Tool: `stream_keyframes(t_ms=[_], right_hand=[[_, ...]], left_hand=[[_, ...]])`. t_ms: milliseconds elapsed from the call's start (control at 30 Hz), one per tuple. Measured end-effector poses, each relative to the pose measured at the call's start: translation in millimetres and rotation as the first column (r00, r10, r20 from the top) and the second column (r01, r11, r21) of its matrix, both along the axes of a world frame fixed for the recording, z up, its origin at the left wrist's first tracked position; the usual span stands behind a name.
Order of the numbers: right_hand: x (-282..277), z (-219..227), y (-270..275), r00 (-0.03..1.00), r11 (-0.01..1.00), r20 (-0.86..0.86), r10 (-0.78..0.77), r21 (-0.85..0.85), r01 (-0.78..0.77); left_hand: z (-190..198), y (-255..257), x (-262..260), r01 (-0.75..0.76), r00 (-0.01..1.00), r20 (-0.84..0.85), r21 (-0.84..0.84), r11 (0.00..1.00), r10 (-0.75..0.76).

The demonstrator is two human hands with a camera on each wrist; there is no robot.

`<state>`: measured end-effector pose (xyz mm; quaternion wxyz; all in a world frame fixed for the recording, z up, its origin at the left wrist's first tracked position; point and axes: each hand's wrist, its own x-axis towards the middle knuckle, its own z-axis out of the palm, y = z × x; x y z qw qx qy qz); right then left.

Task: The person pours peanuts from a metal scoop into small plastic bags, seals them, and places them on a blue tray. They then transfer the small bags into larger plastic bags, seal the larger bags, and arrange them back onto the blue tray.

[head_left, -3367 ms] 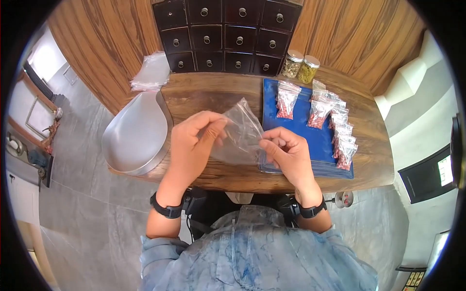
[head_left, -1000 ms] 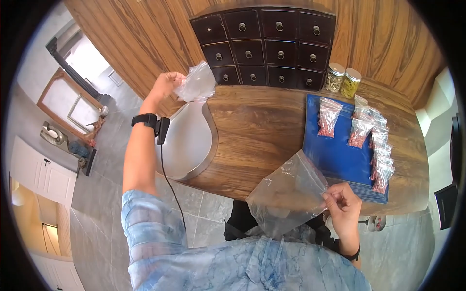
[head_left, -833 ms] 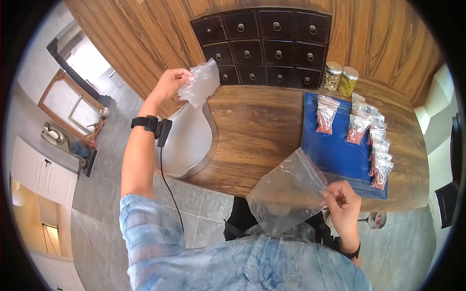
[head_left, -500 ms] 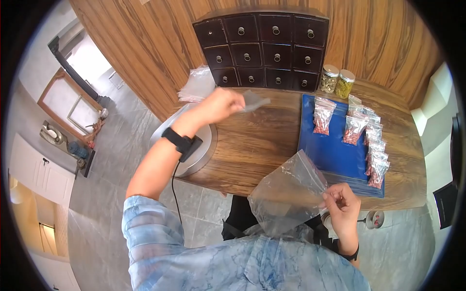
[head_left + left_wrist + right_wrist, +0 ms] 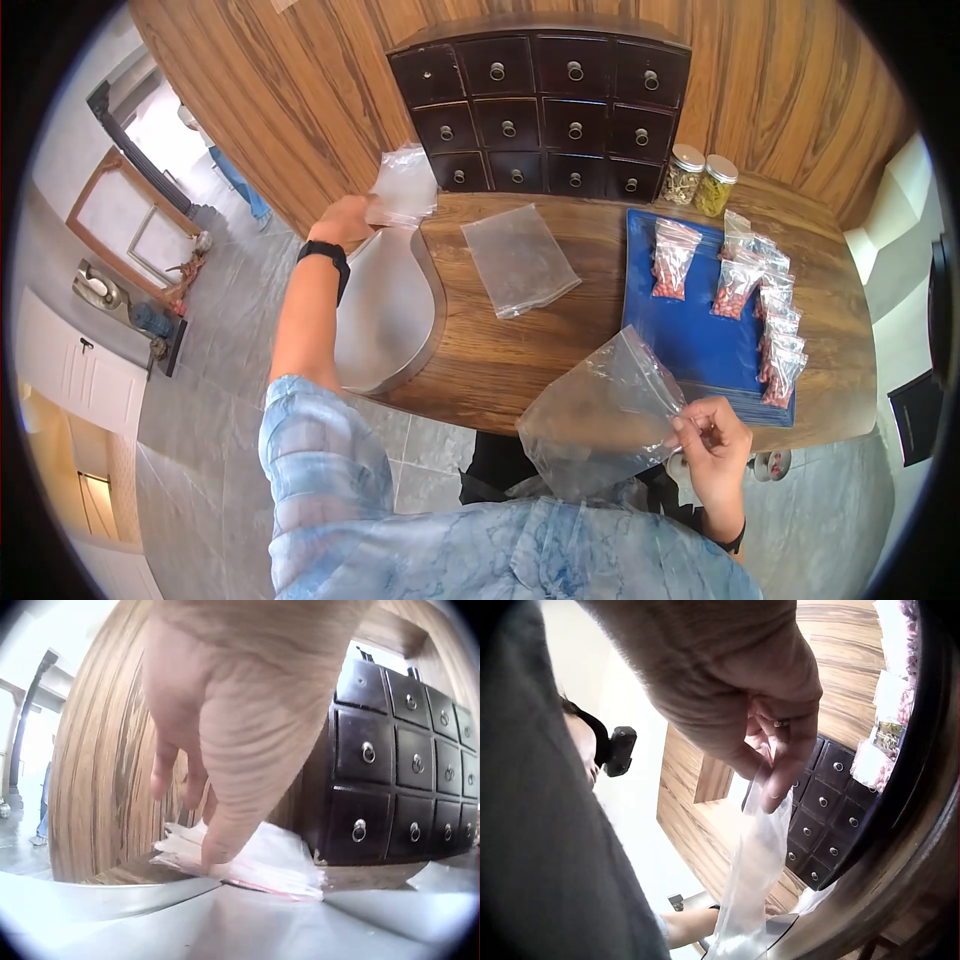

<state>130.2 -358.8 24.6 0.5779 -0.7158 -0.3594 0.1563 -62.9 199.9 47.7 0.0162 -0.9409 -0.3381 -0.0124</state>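
Observation:
My right hand (image 5: 712,455) pinches the zip edge of a large clear bag (image 5: 590,410) between thumb and fingers, and the bag hangs at the table's front edge. In the right wrist view, the thumb and fingers of the right hand (image 5: 742,697) meet on the clear plastic (image 5: 754,862). At the back left, my left hand (image 5: 343,222) touches the edge of a stack of clear bags (image 5: 405,185). The left wrist view has the left hand (image 5: 240,727) with fingers apart over the stack (image 5: 281,859). Another clear bag (image 5: 520,260) lies flat mid-table.
A grey metal tray (image 5: 385,310) stands below the stack. Small bags of red pieces (image 5: 735,290) lie on blue trays (image 5: 690,345) at the right. Two lidded jars (image 5: 714,190) stand beside a dark drawer cabinet (image 5: 540,110). Someone's legs (image 5: 240,185) show in the doorway.
The clear bag that my left hand carried is now lying mid-table, let go. My left hand has moved back left to the stack. My right hand still holds its bag in nearly the same place.

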Motion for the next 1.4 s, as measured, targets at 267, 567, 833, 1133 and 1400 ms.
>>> stream_keyframes(t_ms=[267, 567, 833, 1133, 1400], right_hand=[[5, 10, 16, 1.000, 1.000, -0.018, -0.019, -0.003, 0.019], [16, 5, 14, 1.000, 0.999, -0.018, -0.011, 0.033, 0.012], [17, 5, 6, 1.000, 0.997, -0.022, -0.005, 0.071, 0.006], [29, 10, -7, 0.995, 0.985, -0.005, -0.096, 0.140, 0.096], [26, 5, -28, 0.992, 0.981, -0.063, -0.109, 0.157, 0.117]], left_hand=[[-2, 8, 37, -0.043, 0.993, -0.117, -0.160, 0.986, 0.024], [-7, 39, 32, 0.059, 0.954, 0.294, 0.007, 0.998, -0.059], [29, 19, 20, 0.061, 0.938, 0.344, -0.033, 0.998, -0.046], [83, -122, 67, 0.296, 0.922, 0.306, -0.168, 0.940, -0.235], [-3, -232, 117, 0.496, 0.867, -0.065, -0.003, 0.869, -0.495]])
